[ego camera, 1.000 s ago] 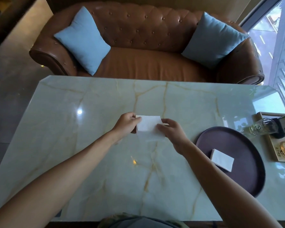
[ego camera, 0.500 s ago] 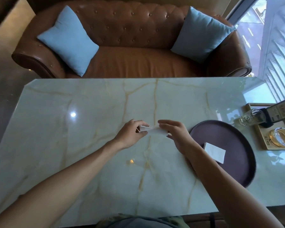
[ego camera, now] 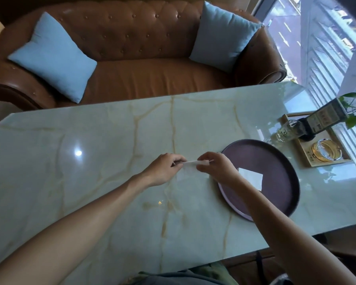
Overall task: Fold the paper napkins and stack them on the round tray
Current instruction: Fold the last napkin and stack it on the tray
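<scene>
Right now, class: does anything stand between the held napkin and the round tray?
Nothing visible: the white paper napkin is just left of the dark purple round tray, with only the right hand holding it between.

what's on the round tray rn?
One folded white napkin lies on the round tray; the right hand and forearm cover the napkin's left corner and part of the tray's left side. Whether it is one napkin or several stacked cannot be told.
</scene>
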The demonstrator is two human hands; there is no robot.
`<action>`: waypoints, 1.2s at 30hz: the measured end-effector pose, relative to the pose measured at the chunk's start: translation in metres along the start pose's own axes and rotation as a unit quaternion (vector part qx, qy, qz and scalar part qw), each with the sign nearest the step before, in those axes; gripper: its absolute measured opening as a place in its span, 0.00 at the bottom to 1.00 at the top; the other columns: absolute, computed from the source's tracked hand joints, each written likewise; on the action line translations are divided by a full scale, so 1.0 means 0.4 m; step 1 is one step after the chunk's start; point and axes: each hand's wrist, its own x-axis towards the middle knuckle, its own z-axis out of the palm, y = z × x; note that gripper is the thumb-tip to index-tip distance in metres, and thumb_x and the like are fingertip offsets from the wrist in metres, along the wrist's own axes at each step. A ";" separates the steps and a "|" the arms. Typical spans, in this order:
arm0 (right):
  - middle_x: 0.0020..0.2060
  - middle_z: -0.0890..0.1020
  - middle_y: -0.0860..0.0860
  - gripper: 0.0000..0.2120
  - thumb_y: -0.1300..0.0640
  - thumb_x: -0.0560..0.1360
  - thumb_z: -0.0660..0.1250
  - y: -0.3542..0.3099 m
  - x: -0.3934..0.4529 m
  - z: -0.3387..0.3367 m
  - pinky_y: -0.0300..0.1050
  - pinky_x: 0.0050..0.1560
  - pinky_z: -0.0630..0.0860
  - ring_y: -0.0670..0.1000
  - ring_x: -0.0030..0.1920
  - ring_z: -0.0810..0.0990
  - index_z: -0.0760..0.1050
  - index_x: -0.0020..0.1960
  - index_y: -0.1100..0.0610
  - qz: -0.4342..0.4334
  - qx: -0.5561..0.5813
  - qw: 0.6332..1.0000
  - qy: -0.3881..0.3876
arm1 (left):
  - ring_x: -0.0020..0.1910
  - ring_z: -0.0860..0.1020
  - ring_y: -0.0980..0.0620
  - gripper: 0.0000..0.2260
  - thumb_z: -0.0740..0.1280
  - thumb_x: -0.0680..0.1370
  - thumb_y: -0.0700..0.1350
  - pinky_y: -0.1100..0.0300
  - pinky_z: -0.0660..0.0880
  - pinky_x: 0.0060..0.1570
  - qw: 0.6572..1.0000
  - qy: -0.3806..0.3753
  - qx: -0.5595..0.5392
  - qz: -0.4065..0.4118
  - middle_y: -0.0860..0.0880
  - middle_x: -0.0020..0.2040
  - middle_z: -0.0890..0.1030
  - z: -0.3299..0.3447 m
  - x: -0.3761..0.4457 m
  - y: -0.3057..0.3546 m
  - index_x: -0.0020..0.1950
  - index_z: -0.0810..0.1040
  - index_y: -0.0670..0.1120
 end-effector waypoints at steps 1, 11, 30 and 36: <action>0.50 0.81 0.51 0.07 0.52 0.72 0.75 0.006 -0.004 -0.007 0.41 0.46 0.70 0.49 0.46 0.78 0.82 0.49 0.48 -0.025 -0.065 0.998 0.005 | 0.48 0.82 0.54 0.09 0.64 0.81 0.47 0.58 0.76 0.52 1.000 -0.004 -0.001 -0.002 0.54 0.50 0.86 0.003 0.004 0.007 0.57 0.84 0.52; 0.43 0.87 0.48 0.10 0.47 0.78 0.68 0.019 -0.031 -0.084 0.50 0.48 0.80 0.52 0.46 0.84 0.85 0.50 0.51 -0.077 -0.150 0.985 -0.035 | 0.39 0.78 0.65 0.07 0.68 0.80 0.48 0.71 0.72 0.42 0.999 -0.021 -0.003 0.024 0.58 0.42 0.84 0.045 0.049 0.082 0.53 0.85 0.49; 0.53 0.85 0.47 0.16 0.59 0.75 0.75 0.407 -0.104 -0.241 0.34 0.51 0.78 0.44 0.51 0.83 0.79 0.63 0.58 0.088 0.260 0.958 -0.084 | 0.44 0.80 0.58 0.05 0.70 0.79 0.47 0.63 0.75 0.47 0.981 -0.188 -0.008 0.045 0.51 0.46 0.86 0.288 0.254 0.233 0.52 0.85 0.51; 0.35 0.84 0.45 0.06 0.62 0.80 0.69 0.482 -0.072 -0.245 0.32 0.33 0.74 0.40 0.33 0.81 0.84 0.48 0.60 0.153 0.308 0.939 0.033 | 0.41 0.79 0.54 0.05 0.72 0.77 0.40 0.56 0.80 0.46 0.989 -0.103 -0.083 -0.060 0.49 0.42 0.82 0.409 0.350 0.206 0.52 0.84 0.47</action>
